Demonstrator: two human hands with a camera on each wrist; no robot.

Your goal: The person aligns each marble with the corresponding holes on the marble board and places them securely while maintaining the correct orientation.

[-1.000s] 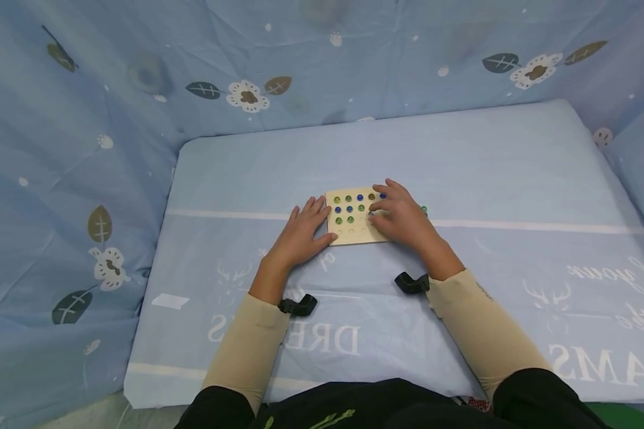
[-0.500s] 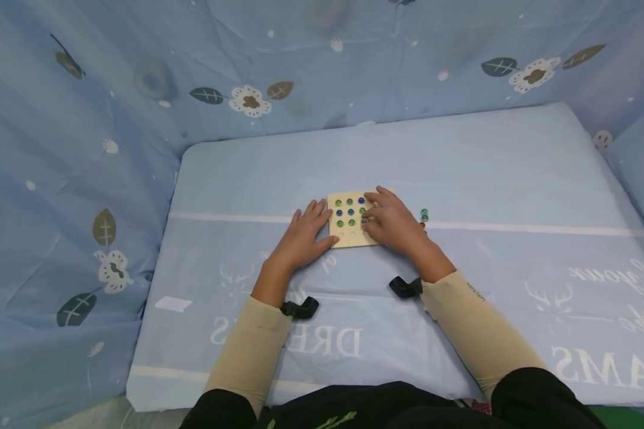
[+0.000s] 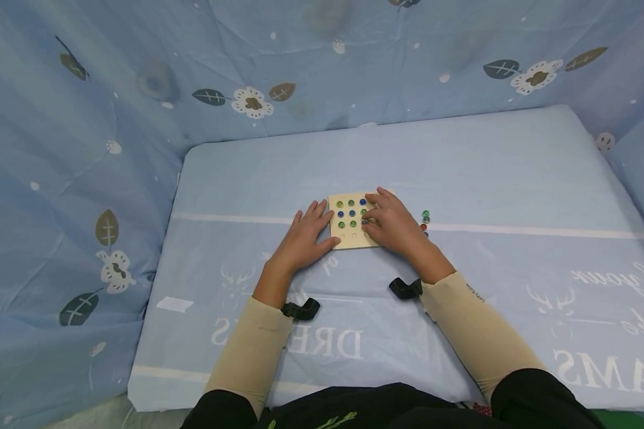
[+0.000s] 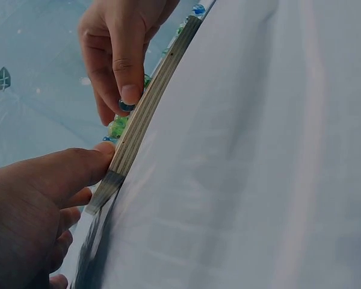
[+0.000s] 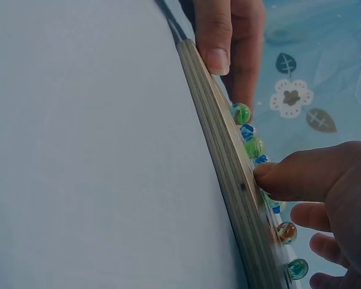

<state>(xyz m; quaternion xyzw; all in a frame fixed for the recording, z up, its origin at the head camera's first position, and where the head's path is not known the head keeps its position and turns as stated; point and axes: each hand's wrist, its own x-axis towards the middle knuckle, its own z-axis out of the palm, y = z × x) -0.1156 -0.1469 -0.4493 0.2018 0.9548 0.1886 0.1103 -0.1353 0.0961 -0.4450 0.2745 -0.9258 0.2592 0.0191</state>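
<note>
A pale wooden board with rows of shallow hollows lies on the cloth-covered table, with green, blue and yellowish glass marbles in its upper rows. My left hand lies flat along the board's left side, fingers straight, thumb at the near left corner. Over the right part of the board, my right hand pinches a dark blue marble between thumb and fingers, right at the third row beside two green marbles. The right hand hides the board's right side in the head view.
Several loose marbles, green, red and blue, lie on the cloth just right of the board, partly behind the right hand. A white paper slip is at the table's left. Patterned blue curtains stand behind and at the sides.
My right hand has moved left and slightly nearer with the marble, into the third row, then stayed nearly still. More loose marbles show at the right. The left hand keeps its place on the board.
</note>
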